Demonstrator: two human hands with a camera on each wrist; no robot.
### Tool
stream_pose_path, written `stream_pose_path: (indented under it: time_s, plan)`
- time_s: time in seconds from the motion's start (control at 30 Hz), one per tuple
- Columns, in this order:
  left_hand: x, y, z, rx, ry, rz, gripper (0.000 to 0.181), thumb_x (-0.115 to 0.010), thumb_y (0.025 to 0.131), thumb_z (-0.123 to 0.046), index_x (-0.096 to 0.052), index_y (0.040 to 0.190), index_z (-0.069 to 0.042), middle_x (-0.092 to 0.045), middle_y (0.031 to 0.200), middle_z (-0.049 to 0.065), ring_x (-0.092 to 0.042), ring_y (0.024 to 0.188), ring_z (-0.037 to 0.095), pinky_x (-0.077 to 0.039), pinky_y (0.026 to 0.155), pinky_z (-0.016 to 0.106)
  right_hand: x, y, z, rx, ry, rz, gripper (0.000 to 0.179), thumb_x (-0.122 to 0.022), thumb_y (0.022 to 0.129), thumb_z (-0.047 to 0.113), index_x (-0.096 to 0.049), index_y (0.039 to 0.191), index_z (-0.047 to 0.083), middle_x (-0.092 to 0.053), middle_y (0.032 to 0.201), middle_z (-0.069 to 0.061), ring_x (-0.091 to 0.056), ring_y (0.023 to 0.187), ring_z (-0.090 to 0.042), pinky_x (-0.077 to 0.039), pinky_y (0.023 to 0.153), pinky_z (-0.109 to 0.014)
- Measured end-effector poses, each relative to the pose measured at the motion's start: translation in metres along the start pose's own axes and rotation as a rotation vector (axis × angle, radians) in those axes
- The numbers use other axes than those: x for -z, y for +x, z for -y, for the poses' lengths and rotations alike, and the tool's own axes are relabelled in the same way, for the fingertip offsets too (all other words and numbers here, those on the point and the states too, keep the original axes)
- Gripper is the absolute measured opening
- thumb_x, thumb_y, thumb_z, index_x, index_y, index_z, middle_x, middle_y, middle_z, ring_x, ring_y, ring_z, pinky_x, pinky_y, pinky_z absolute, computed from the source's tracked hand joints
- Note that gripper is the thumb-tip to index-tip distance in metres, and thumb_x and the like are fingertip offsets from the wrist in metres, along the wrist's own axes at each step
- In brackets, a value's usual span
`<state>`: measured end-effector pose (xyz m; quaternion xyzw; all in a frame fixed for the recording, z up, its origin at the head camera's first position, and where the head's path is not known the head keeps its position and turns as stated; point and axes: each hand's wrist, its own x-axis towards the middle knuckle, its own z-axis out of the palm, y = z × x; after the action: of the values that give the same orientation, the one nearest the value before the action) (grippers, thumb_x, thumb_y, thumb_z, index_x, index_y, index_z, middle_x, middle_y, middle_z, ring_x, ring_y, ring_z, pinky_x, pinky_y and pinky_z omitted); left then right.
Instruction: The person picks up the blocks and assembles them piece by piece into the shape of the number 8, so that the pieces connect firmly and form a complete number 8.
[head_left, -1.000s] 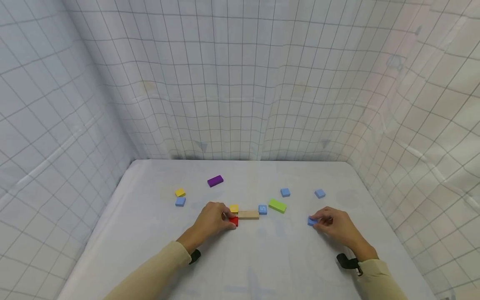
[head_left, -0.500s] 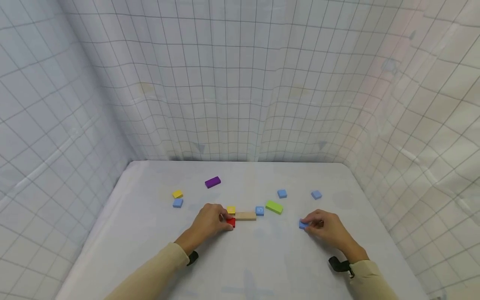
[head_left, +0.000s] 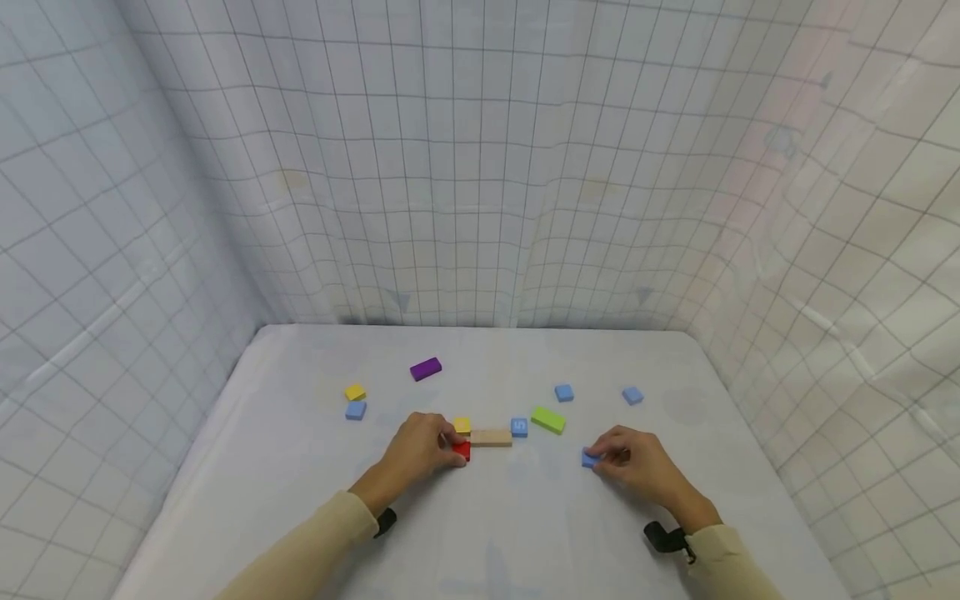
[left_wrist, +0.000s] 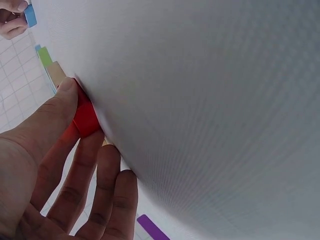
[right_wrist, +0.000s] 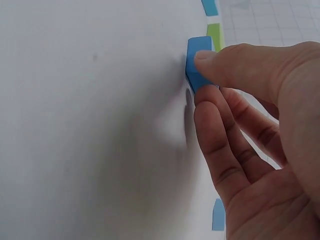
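My left hand (head_left: 420, 450) pinches a red block (left_wrist: 87, 119) between thumb and fingers, low on the white tabletop. The red block touches or nearly touches the left end of a plain wooden block (head_left: 492, 438). A yellow block (head_left: 462, 426) lies just behind that end, partly hidden by the fingers. At the wooden block's right end is a blue block marked 5 (head_left: 519, 427). Over to the right, my right hand (head_left: 643, 471) pinches another blue block (right_wrist: 199, 60) by its sides, at or just above the table. A green block (head_left: 548, 420) lies between this hand and the blue 5 block.
Two more blue blocks, one behind the green block (head_left: 564, 392) and one farther right (head_left: 633, 395), lie on the table. A purple block (head_left: 426, 369) is at the back. Another yellow block (head_left: 356, 392) sits by a blue block (head_left: 356, 410) at left. White gridded curtains (head_left: 480, 208) enclose the table.
My right hand has slid left and slightly toward me with its blue block, closer to the green block. The left hand keeps its pinch on the red block in place.
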<state>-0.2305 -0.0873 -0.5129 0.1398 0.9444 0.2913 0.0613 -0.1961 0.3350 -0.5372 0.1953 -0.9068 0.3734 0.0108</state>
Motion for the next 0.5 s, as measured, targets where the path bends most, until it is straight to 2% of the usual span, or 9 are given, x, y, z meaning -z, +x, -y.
stream_pose_path:
  time_s: [0.27, 0.5]
  plan:
    - [-0.002, -0.001, 0.001, -0.028, 0.003, -0.016, 0.027, -0.107, 0.085, -0.023, -0.095, 0.108, -0.015, -0.078, 0.096, -0.004, -0.059, 0.086, 0.012, -0.051, 0.076, 0.026, -0.011, 0.005, 0.011, 0.032, -0.025, -0.003, 0.024, -0.095, 0.094, 0.001, -0.093, 0.112, 0.017, -0.083, 0.115, 0.002, -0.072, 0.094, 0.000, -0.066, 0.082, -0.024]
    - [0.000, 0.000, 0.001, -0.026, 0.012, -0.017, 0.027, -0.107, 0.086, -0.023, -0.094, 0.108, -0.016, -0.077, 0.095, -0.004, -0.060, 0.086, 0.013, -0.052, 0.076, 0.026, -0.015, 0.013, 0.015, 0.038, -0.053, 0.011, 0.024, -0.095, 0.094, 0.001, -0.092, 0.112, 0.017, -0.084, 0.115, 0.003, -0.071, 0.095, 0.000, -0.066, 0.084, -0.023]
